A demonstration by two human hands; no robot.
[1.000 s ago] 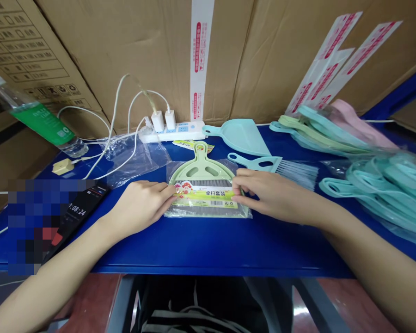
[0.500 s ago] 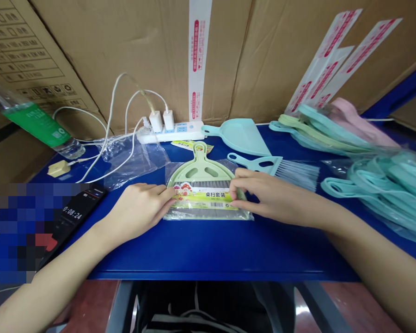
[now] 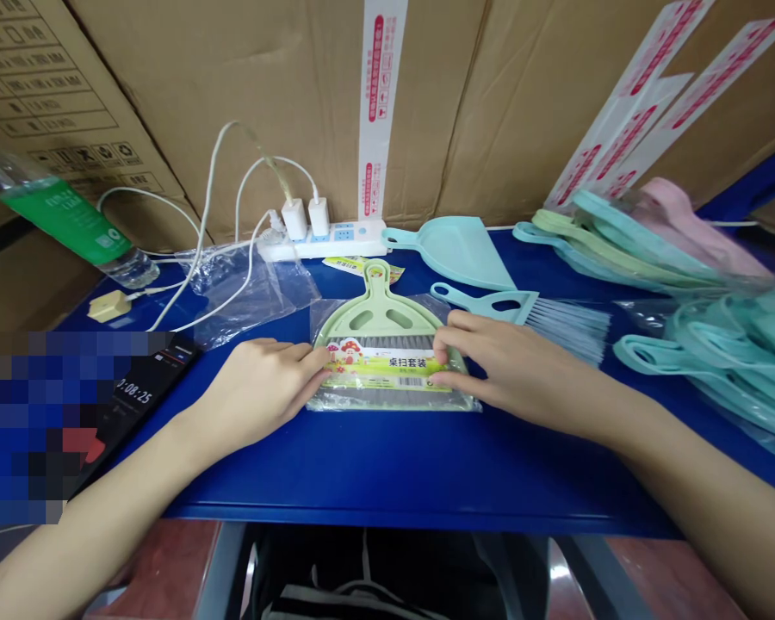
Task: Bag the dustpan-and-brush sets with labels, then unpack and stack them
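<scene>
Blue workbench (image 3: 387,469) is backed by cardboard cartons (image 3: 232,86). A bagged green dustpan set (image 3: 381,323) is lying flat on it, touched at both sides by the left hand (image 3: 258,398) and right hand (image 3: 513,370), fingers curved; whether it is gripped cannot be told.

The left hand (image 3: 258,387) and right hand (image 3: 510,366) rest on a bagged green dustpan (image 3: 381,319).
</scene>
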